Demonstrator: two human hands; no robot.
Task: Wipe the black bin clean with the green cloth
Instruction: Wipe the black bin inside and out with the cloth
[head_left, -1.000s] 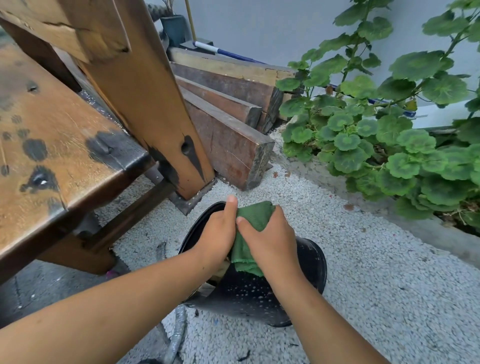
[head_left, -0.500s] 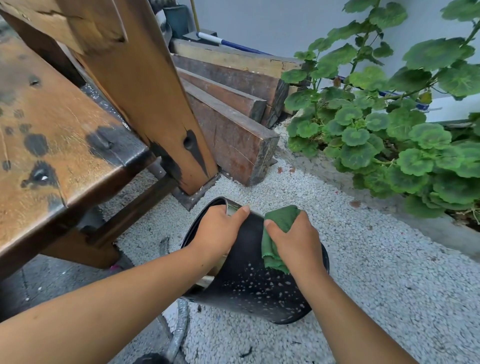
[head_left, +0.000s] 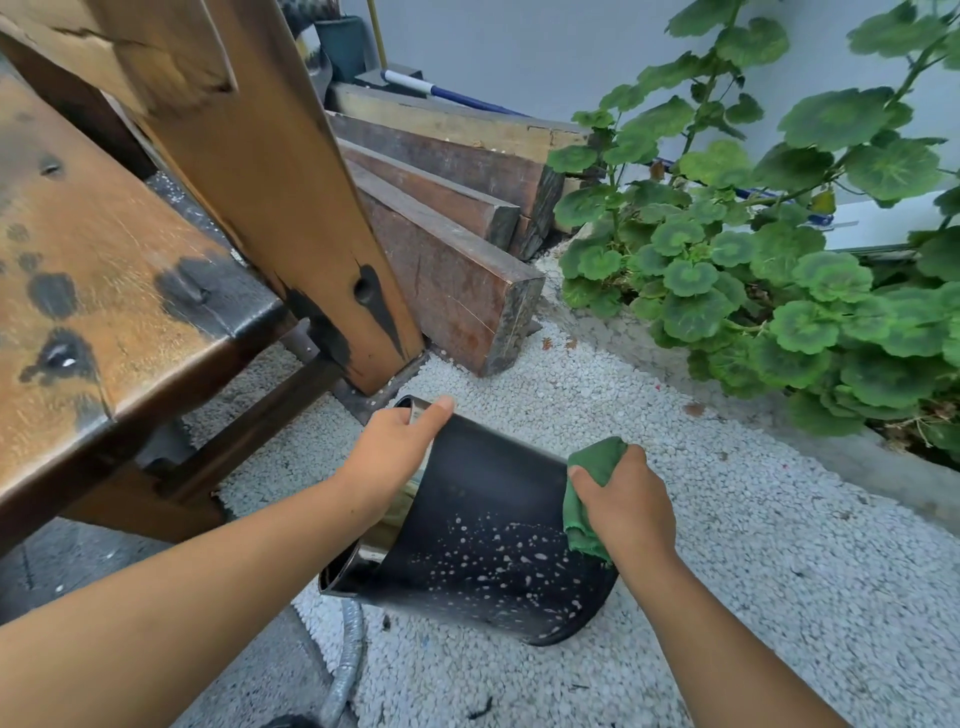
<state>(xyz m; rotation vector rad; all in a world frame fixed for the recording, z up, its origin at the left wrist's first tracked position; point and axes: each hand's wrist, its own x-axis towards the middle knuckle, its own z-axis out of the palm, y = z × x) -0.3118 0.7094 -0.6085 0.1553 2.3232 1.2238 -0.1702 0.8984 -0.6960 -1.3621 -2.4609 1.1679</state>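
The black bin (head_left: 488, 525) lies tilted on the white gravel, its open mouth toward the left and its base toward the lower right. Pale spots speckle its lower side; its upper side looks plain black. My left hand (head_left: 395, 447) grips the bin's rim at the top left. My right hand (head_left: 623, 504) holds the bunched green cloth (head_left: 587, 493) pressed against the bin's right side, near the base.
A wooden bench (head_left: 114, 291) with a thick leg (head_left: 291, 197) stands close on the left. Stacked timber beams (head_left: 457, 249) lie behind the bin. A leafy plant (head_left: 769, 270) in a raised bed fills the right. A grey hose (head_left: 343, 670) runs below the bin.
My right hand has slid the cloth rightward along the bin's side, from beside my left hand toward the base. The left hand has stayed on the rim.
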